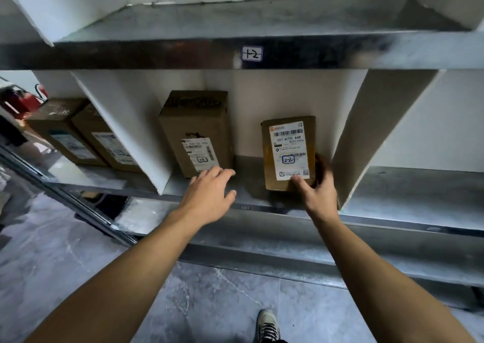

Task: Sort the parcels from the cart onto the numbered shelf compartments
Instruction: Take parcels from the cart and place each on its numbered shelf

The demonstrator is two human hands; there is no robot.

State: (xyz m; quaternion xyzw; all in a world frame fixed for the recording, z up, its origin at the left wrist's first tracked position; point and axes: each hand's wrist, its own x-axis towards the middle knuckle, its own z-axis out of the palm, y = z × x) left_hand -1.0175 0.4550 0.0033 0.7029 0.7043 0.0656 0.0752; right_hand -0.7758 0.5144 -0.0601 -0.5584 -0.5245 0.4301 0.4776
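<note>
A small brown parcel [288, 149] with a white label marked "2-2" stands upright in the middle compartment of the metal shelf [251, 206]. My right hand [318, 190] grips its lower right corner, thumb on the label and fingers behind. A taller brown parcel [196, 130] with a label stands to the left in the same compartment. My left hand [209, 193] is flat and relaxed, its fingertips at that parcel's lower front edge. The shelf above carries a tag reading "1-2" [252, 53].
Two more brown parcels [78, 135] stand in the compartment to the left, past a white divider [123, 133]. Another white divider [366, 133] bounds the right side. A red fire extinguisher [23, 99] lies far left. Grey tiled floor and my shoe [267, 327] are below.
</note>
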